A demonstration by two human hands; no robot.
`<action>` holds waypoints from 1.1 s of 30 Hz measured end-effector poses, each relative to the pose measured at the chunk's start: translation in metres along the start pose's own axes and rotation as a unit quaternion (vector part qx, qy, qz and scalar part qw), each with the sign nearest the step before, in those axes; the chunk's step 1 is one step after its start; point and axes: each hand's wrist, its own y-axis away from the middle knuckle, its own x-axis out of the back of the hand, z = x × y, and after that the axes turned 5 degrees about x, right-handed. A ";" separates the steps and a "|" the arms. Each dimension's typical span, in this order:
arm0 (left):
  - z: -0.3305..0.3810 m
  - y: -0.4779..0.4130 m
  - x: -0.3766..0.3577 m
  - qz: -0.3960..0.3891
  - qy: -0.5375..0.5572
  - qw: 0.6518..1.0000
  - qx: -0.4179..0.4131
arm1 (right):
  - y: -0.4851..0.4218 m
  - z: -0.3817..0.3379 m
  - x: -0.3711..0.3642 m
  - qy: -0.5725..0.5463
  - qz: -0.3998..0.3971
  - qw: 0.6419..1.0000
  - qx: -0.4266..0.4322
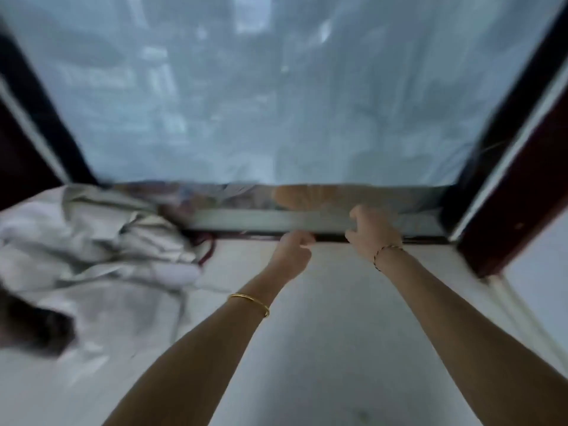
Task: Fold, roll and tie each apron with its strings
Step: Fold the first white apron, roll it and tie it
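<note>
At the blurred sill, each hand (295, 241) (367, 232) curls; contents unclear.

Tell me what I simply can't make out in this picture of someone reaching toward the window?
Head view, the only one:
- Left hand and right hand: motion blur hides the fingers; whether they grip anything is unclear.
- Pile of pale cloth: blurred and cut by the left edge; separate aprons can't be counted.
- Dark red string: mostly tucked under the cloth.
- Window pane: hazy; nothing outside is readable.
</note>
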 end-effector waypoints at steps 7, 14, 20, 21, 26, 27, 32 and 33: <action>-0.184 -0.009 0.146 0.201 -0.336 0.909 0.144 | -0.003 -0.089 -0.136 -0.033 -0.183 0.981 0.049; -0.271 -0.011 0.218 0.064 -0.598 0.774 0.196 | -0.009 -0.126 -0.185 -0.046 -0.254 0.963 0.076; -0.292 -0.027 0.261 0.099 -0.622 0.753 0.191 | -0.020 -0.141 -0.203 -0.056 -0.280 0.954 0.086; -0.294 -0.028 0.269 0.096 -0.625 0.750 0.195 | -0.024 -0.151 -0.206 -0.062 -0.281 0.954 0.090; -0.259 -0.036 0.287 0.173 -0.498 0.842 0.110 | -0.038 -0.197 -0.205 -0.170 -0.257 0.940 0.144; -0.240 -0.037 0.285 0.196 -0.442 0.875 0.044 | -0.041 -0.210 -0.201 -0.216 -0.251 0.929 0.167; -0.131 -0.004 0.232 -0.013 -0.253 0.934 -0.252 | -0.055 -0.238 -0.168 -0.301 -0.200 0.896 0.257; -0.124 -0.002 0.224 -0.050 -0.234 0.944 -0.228 | -0.055 -0.230 -0.162 -0.239 -0.204 0.913 0.260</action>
